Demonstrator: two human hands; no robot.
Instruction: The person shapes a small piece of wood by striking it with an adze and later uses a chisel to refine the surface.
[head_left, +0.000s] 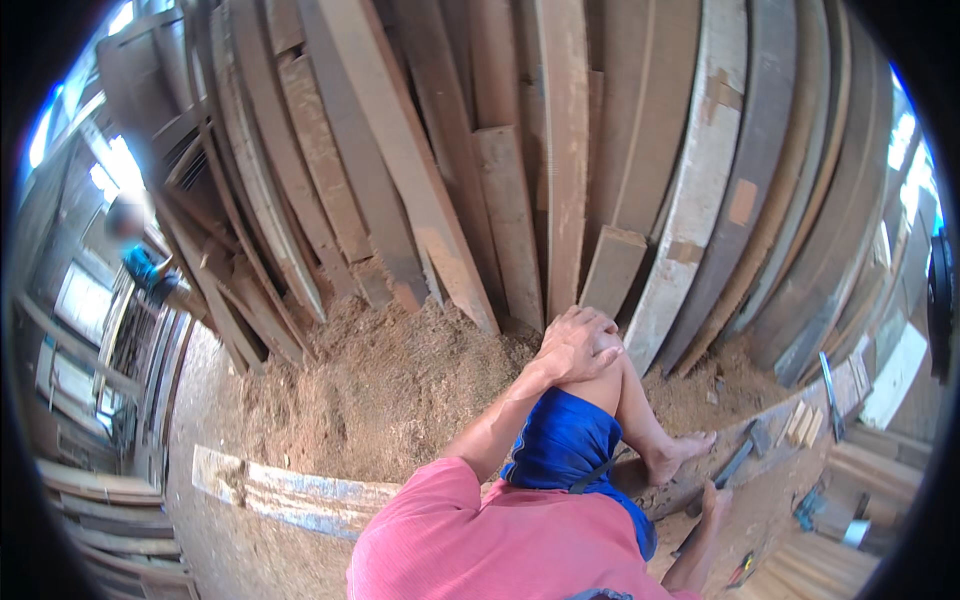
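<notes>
My left hand [578, 345] rests on my raised, bent knee [606, 350], its fingers laid over the kneecap; it holds no object. My right hand [714, 503] is low at the right, beside my bare foot [676, 456]. It is close to the lower end of a dark tool [740, 460] that looks like a hammer and lies across a long wooden beam [800, 405]. The fingers of this hand are too small and partly hidden, so whether they grip the handle is unclear.
Tall boards [565, 150] lean in a row ahead, with heaped sawdust [400, 390] at their feet. Small wood pieces [800, 424] and a metal bar [831, 395] lie at right. A weathered plank [310, 495] crosses the ground. Another person [142, 262] is far left.
</notes>
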